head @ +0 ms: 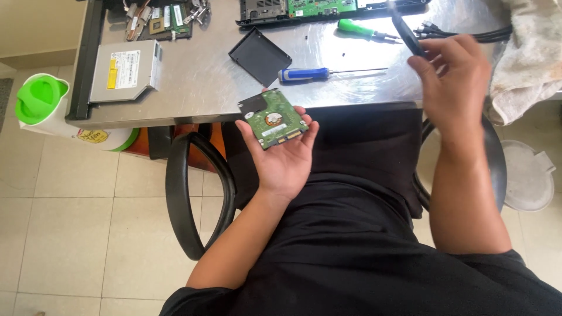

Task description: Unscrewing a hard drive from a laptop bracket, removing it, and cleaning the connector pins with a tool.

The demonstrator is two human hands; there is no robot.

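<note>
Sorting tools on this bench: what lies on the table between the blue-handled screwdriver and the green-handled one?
In the head view, only bare metal table separates the blue screwdriver from the green screwdriver, apart from a tiny dark speck, perhaps a screw.

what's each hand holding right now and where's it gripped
Left hand cradles a hard drive flat on palm and fingers. Right hand holds a dark slim part by its lower end.
</note>
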